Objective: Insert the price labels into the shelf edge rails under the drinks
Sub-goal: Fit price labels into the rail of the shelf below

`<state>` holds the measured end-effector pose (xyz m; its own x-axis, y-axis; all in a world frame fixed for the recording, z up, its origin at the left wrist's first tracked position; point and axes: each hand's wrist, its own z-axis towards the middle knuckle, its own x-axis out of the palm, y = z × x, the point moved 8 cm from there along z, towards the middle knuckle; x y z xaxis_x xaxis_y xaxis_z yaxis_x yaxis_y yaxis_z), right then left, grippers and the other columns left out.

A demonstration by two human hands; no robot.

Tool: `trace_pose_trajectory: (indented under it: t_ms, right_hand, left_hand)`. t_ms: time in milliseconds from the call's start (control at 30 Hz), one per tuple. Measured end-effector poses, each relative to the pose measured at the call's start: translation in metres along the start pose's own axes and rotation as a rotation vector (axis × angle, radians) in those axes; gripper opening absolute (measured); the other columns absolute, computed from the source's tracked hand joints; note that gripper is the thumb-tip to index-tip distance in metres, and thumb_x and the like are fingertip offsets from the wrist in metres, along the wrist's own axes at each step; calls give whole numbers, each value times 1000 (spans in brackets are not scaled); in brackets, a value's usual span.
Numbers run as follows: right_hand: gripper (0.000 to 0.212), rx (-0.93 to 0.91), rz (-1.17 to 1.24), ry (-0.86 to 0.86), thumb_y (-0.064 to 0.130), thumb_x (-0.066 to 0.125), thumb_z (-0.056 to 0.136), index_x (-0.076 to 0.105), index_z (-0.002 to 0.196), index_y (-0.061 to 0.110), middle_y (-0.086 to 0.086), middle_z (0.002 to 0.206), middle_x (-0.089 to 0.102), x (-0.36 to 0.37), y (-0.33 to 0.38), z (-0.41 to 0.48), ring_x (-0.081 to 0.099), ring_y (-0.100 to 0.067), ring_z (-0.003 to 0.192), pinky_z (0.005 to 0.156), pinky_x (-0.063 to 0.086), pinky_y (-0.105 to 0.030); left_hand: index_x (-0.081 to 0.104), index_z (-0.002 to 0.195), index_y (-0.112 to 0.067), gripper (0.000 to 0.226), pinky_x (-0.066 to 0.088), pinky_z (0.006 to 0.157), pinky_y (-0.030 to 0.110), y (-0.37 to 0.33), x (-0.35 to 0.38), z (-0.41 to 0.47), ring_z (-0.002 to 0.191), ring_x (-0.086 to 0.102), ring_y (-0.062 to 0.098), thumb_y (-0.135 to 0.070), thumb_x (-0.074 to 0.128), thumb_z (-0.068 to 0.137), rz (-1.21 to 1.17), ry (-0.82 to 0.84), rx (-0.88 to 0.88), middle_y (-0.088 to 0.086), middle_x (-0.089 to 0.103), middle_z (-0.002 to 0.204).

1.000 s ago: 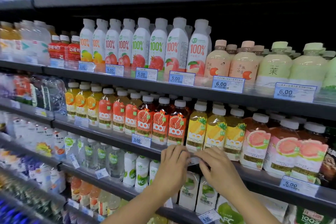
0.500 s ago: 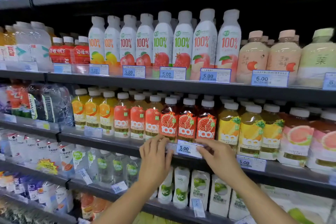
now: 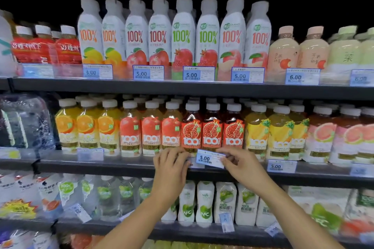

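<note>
A white and blue price label (image 3: 209,158) marked 5.00 sits slightly tilted at the middle shelf's edge rail (image 3: 125,164), under the pomegranate juice bottles (image 3: 212,133). My right hand (image 3: 242,164) pinches the label's right end. My left hand (image 3: 171,166) rests on the rail with fingertips at the label's left end. Whether the label is seated in the rail I cannot tell.
Another 5.00 label (image 3: 281,166) sits in the same rail under the pineapple juice. The upper shelf rail (image 3: 198,74) carries several labels below white 100% bottles. Coconut drink bottles (image 3: 205,202) fill the shelf below, with loose tilted labels (image 3: 226,222) hanging at its edge.
The view has shifted left and closer. Both hands moved from the rail under the pineapple juice to under the pomegranate bottles, and a 5.00 label now shows between the fingers.
</note>
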<state>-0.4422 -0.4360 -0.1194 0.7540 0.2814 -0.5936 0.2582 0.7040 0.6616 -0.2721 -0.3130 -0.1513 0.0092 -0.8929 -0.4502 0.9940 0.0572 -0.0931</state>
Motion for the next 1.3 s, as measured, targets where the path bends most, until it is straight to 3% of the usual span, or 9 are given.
trace_pose_trajectory:
  t_ms: [133, 233, 367, 433, 533, 700, 933, 1133, 1300]
  right_hand:
    - [23, 73, 76, -128, 16, 62, 94, 68, 110, 32, 10, 73, 65, -9, -8, -2, 59, 1, 67, 61, 45, -11]
    - [12, 128, 157, -205, 19, 62, 95, 68, 100, 27, 1, 67, 68, -15, -14, -2, 63, -7, 65, 65, 48, -20]
    - [11, 119, 172, -308, 25, 57, 97, 68, 94, 28, 3, 68, 70, -23, -11, -6, 61, -4, 59, 61, 48, -26]
    - [12, 102, 194, -357, 22, 57, 97, 67, 94, 27, 3, 69, 71, -26, -6, -9, 64, -8, 61, 60, 53, -27]
    - [12, 89, 253, -360, 13, 56, 97, 66, 98, 19, 0, 76, 73, -21, 0, -12, 66, -7, 62, 58, 54, -21]
    - [14, 74, 243, -357, 8, 58, 96, 67, 103, 16, -5, 85, 73, -11, 0, -18, 66, -5, 64, 58, 52, -13]
    - [17, 47, 221, -336, 5, 58, 95, 66, 102, 18, -5, 89, 72, -8, -1, -20, 67, -2, 68, 61, 49, -8]
    - [28, 16, 212, -349, 4, 58, 94, 64, 94, 32, -1, 87, 73, -7, 2, -21, 69, -1, 71, 63, 52, -11]
    - [15, 99, 284, -347, 12, 60, 95, 66, 99, 25, 5, 79, 76, -6, -8, -20, 69, -6, 67, 64, 52, -15]
  left_hand:
    - [70, 102, -17, 21, 31, 92, 36, -1, 1, 9, 109, 53, 23, -7, 76, 85, -19, 24, 5, -5, 62, 115]
    - [66, 102, -16, 18, 28, 94, 35, -2, 1, 14, 110, 51, 22, -5, 71, 89, -9, 32, 12, -5, 60, 116]
    - [61, 100, -13, 18, 31, 93, 34, 12, -24, 19, 108, 46, 21, -21, 45, 102, -89, -81, -164, 0, 57, 115]
    - [60, 102, -8, 28, 33, 92, 35, 1, -30, 15, 107, 47, 23, -24, 37, 104, -106, -94, -79, 4, 57, 116]
    - [55, 97, -9, 6, 38, 98, 42, -29, -10, -10, 119, 51, 30, -13, 51, 98, -82, 90, 198, 9, 57, 127]
    - [55, 92, -16, 11, 28, 112, 44, -32, 20, -33, 135, 45, 28, -15, 66, 89, 55, 294, 218, 7, 52, 146]
    - [60, 91, -16, 13, 26, 114, 46, -38, 20, -36, 139, 43, 28, -17, 47, 90, 165, 280, 206, 7, 50, 149]
    - [56, 89, -17, 9, 33, 109, 49, -36, 18, -40, 146, 33, 28, -18, 47, 92, 141, 264, 185, 7, 39, 157]
    - [56, 85, -17, 14, 31, 110, 48, -34, 10, -34, 145, 36, 28, -22, 46, 94, 117, 230, 199, 5, 44, 154]
